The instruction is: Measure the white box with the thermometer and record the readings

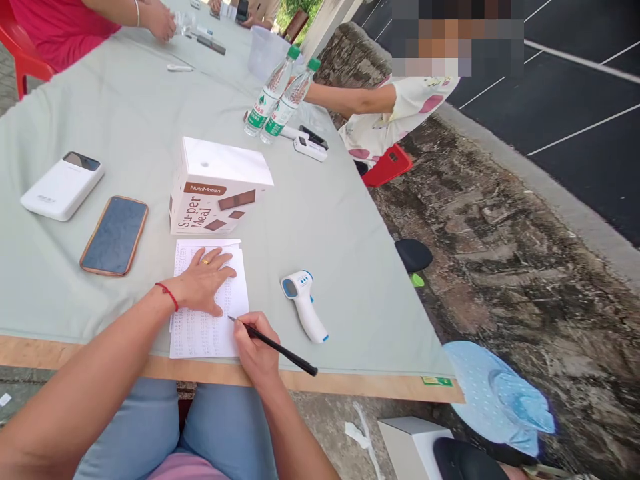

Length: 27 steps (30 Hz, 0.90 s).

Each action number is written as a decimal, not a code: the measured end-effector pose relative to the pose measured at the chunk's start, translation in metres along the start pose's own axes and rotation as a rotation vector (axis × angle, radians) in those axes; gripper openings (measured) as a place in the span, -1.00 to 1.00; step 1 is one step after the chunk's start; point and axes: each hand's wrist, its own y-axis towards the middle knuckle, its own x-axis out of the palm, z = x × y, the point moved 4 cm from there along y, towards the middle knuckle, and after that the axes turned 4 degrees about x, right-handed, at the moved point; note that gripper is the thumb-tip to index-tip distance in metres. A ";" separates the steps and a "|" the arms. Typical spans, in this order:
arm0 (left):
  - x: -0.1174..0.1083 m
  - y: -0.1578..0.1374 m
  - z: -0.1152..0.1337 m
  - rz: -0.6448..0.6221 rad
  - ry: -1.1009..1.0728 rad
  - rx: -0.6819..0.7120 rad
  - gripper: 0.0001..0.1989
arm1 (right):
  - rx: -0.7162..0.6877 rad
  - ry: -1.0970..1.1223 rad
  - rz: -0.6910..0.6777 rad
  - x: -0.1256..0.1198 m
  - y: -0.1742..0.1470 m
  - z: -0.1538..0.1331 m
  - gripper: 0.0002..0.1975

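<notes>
Two hands hold paper, pen — near table edge.

Open gap between paper and thermometer

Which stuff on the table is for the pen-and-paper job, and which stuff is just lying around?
In use:
black pen, in the right hand
papers, under the left hand

Seemingly just lying about:
phone
white power bank
Su-per Meal box
thermometer gun
green-capped bottles
</notes>
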 end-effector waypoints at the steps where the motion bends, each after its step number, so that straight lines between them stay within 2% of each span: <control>1: 0.000 0.000 0.000 0.003 0.000 0.003 -0.25 | -0.001 -0.002 -0.002 0.000 0.000 0.000 -0.85; 8: -0.001 0.000 0.001 -0.021 0.018 -0.009 -0.23 | -0.007 -0.006 0.007 0.000 0.001 -0.004 -0.86; 17: 0.004 0.000 -0.004 0.037 0.012 0.033 -0.27 | 0.021 0.012 0.027 -0.001 0.000 0.001 -0.86; 27: -0.004 -0.001 0.003 -0.042 0.003 -0.026 -0.23 | 0.018 0.005 0.023 -0.001 0.000 0.001 -0.87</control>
